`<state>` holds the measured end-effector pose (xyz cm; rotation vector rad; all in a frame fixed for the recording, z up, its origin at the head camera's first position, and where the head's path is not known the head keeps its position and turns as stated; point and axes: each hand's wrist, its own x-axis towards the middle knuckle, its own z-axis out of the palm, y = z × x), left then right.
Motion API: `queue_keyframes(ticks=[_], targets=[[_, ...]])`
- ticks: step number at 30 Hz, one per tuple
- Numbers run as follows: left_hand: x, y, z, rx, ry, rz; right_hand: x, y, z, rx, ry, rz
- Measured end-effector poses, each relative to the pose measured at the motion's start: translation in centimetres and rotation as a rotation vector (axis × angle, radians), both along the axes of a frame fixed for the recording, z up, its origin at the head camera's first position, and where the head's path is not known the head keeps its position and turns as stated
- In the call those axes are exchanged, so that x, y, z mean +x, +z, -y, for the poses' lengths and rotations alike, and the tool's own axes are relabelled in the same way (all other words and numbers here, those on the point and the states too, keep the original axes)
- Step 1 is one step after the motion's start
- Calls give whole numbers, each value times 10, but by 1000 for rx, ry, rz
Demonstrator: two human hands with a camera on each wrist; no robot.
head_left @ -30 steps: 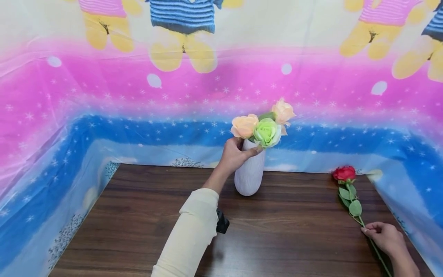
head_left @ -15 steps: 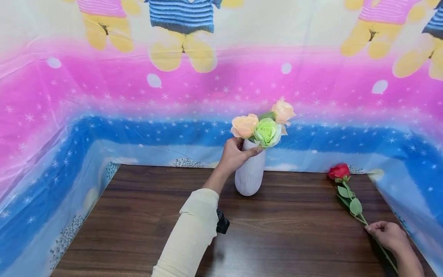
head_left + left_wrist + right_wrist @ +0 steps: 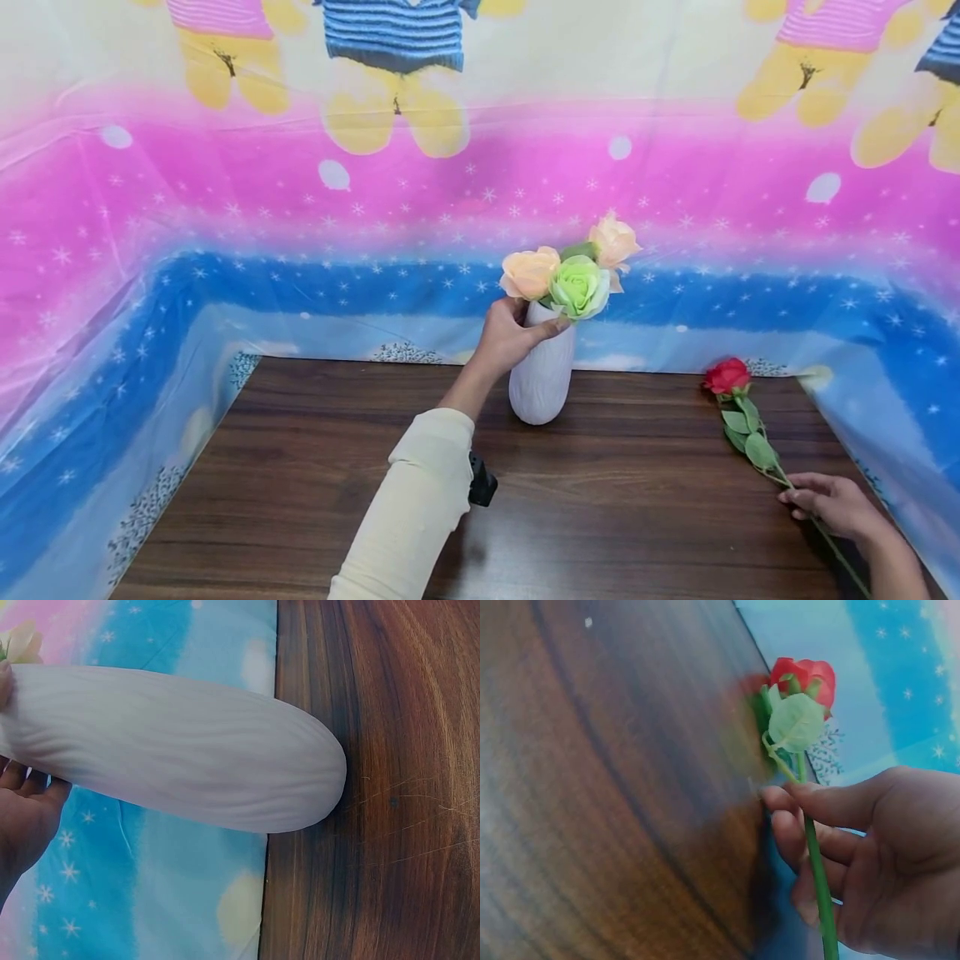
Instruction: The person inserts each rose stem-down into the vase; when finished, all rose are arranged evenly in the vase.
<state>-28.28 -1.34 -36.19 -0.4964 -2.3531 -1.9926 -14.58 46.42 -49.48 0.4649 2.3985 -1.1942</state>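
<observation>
A white ridged vase (image 3: 542, 375) stands upright near the table's back edge. Two peach flowers (image 3: 529, 273) and a green flower (image 3: 579, 287) fill its mouth. My left hand (image 3: 510, 337) grips the vase near its rim, thumb across the front; in the left wrist view its fingers (image 3: 34, 784) curl behind the white wall. At the right, my right hand (image 3: 836, 504) pinches the stem of a red rose (image 3: 726, 377) between thumb and fingers. The right wrist view shows the green stem (image 3: 819, 877) crossing the palm, with leaves (image 3: 796, 724) below the bloom.
The dark wooden table (image 3: 315, 483) has a cloth backdrop (image 3: 420, 208) with snowflakes and bears along its back and sides. A black device (image 3: 482, 481) sits at my left wrist, beside the cream sleeve (image 3: 420, 500).
The red rose's bloom has moved to the left, and my right hand has turned a little around the stem. My left hand and the vase stay where they were.
</observation>
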Motion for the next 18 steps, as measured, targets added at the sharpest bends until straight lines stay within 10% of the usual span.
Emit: queue_keyframes(ticks=[10, 18], targets=[[2, 1, 0, -6, -2, 5, -5, -1, -5, -217, 55, 133], [2, 2, 1, -8, -5, -7, -5, 2, 2, -363, 37, 39]])
